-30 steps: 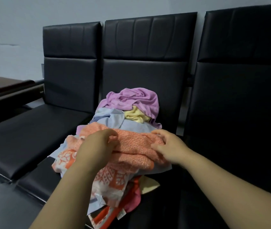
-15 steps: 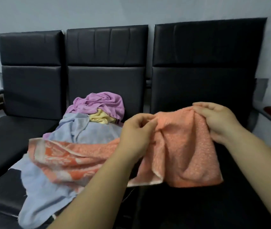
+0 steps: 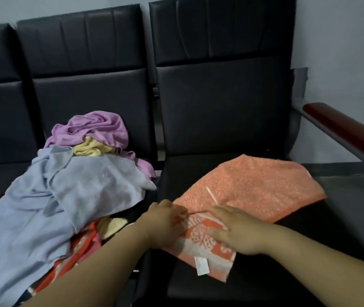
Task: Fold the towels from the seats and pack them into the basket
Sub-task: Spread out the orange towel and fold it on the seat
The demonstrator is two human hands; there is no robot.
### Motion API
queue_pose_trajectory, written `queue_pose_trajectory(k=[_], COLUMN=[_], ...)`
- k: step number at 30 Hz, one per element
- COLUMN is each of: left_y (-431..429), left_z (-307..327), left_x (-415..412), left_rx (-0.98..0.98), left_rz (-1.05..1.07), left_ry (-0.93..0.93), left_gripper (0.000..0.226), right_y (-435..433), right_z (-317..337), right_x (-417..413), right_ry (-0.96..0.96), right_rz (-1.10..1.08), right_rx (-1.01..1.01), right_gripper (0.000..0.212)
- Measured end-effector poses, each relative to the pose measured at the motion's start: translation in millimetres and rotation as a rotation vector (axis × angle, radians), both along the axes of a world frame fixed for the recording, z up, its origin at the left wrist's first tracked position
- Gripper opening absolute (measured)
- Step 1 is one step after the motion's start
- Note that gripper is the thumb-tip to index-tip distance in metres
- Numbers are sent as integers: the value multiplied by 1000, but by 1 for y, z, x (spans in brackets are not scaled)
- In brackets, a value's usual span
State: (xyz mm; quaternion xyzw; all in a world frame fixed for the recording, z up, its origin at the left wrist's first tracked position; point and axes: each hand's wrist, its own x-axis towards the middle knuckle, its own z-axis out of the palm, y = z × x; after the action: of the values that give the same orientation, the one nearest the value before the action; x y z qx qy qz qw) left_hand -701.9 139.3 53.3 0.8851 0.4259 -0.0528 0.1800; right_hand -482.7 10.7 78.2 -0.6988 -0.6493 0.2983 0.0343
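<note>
An orange towel (image 3: 252, 187) lies spread on the right black seat (image 3: 220, 291), its patterned end with a white tag nearest me. My right hand (image 3: 236, 231) rests flat on that patterned end, fingers straight. At the towel's left edge sits my left hand (image 3: 165, 224), blurred, so its fingers cannot be read. The pile of other towels covers the middle seat: a light blue one (image 3: 50, 202) on top, a purple one (image 3: 96, 131) and a yellow one (image 3: 90, 148) behind it, and orange-red cloth (image 3: 81, 247) underneath. No basket is in view.
The seats form a row of black padded chairs with high backs (image 3: 220, 85). A dark red armrest (image 3: 349, 134) on a metal bar bounds the right seat. A grey wall (image 3: 342, 41) stands behind and to the right.
The orange towel was pulled off the pile, held up between both hands, and now lies on the right seat. Both hands have come down onto its near end. The view swung right.
</note>
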Motion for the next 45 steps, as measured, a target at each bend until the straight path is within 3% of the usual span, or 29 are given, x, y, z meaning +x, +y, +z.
queue_pose_trajectory(k=[6,9,11,15,19,27,29,31,35,40,43,45], left_y=[-15,-30,-39,-33,-25,-28,-29,-30,-30,-36,-45,-51], left_z=[-2,6,7,-14,-21,-23,-24,-23,-14,11,46,67], left_x=[10,18,19,13,9,18,19,20,19,18,21,20], left_rx=[15,246,201,160,182,202,204,151,-167,-308,-415,-381], left_rz=[-21,-170,-239,-305,-255,-202,-193,-157,-49,18,47,21], left_ry=[-347,-335,-352,-210,-132,-206,-252,-310,-393,-615,-866,-939], left_gripper=[49,38,41,40,53,27,23,17,15,21,20,19], right_y=[14,4,-8,-30,-31,-32,-36,-38,-39,-39,-39,-43], right_z=[-20,-17,-16,-41,-58,-44,-49,-55,-52,-7,33,53], right_x=[56,59,45,25,24,23,17,11,5,7,12,14], right_ry=[-184,-184,-74,-1,-31,25,19,-11,-10,263,419,515], right_rz=[-91,-135,-68,32,-67,-171,-124,-115,-185,-275,-312,-295], right_rx=[71,288,411,410,505,443,459,513,504,459,534,557], right_gripper=[78,69,53,42,28,19,26,25,21,17,24,29])
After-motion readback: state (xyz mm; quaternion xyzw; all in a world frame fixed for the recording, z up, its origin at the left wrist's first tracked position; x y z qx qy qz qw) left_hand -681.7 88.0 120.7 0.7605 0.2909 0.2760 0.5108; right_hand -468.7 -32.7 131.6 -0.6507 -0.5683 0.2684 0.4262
